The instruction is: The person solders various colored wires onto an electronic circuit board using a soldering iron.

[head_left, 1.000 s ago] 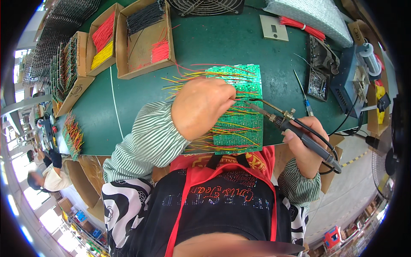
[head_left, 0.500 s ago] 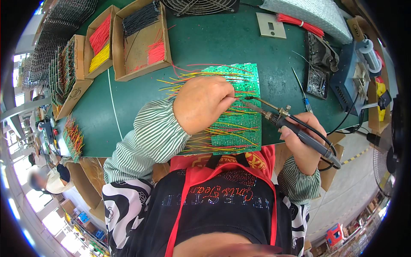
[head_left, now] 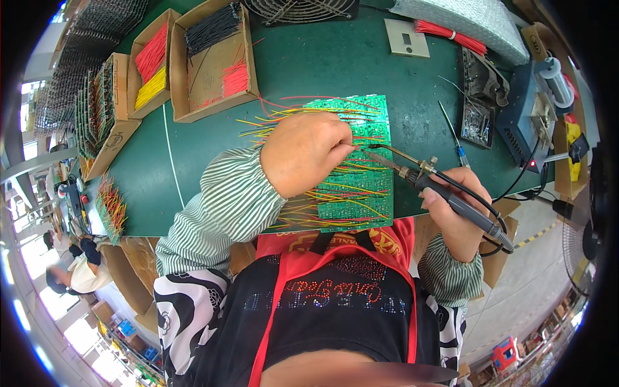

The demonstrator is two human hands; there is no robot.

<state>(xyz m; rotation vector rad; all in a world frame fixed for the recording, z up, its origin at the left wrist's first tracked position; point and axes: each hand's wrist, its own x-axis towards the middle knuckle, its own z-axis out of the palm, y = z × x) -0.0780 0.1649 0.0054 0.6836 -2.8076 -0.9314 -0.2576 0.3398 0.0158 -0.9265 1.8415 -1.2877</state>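
Observation:
My left hand [head_left: 304, 153] is closed in a pinch over the green circuit board panel [head_left: 380, 121]. A thin red wire [head_left: 356, 148] shows at its fingertips. My right hand [head_left: 446, 218] grips a soldering iron [head_left: 465, 210] whose tip meets the board close to the pinched wire. Along the iron runs a thin feed tube [head_left: 403, 157], its end bent down beside the tip. Rows of red, yellow and black wires [head_left: 351, 195] lie across the board and stick out past its left side. My left palm and fingers hide part of them.
Cardboard boxes [head_left: 251, 82] of cut wires stand at the far left, near a box of upright boards [head_left: 106, 106]. At right are a screwdriver [head_left: 462, 155], a dark tray [head_left: 477, 126] and a blue soldering station [head_left: 519, 142]. A bundle of red wires [head_left: 451, 37] lies at the back.
Both hands, the iron and the board stay almost where they were. A small red light now shows on the soldering station. A person in the left background has shifted slightly.

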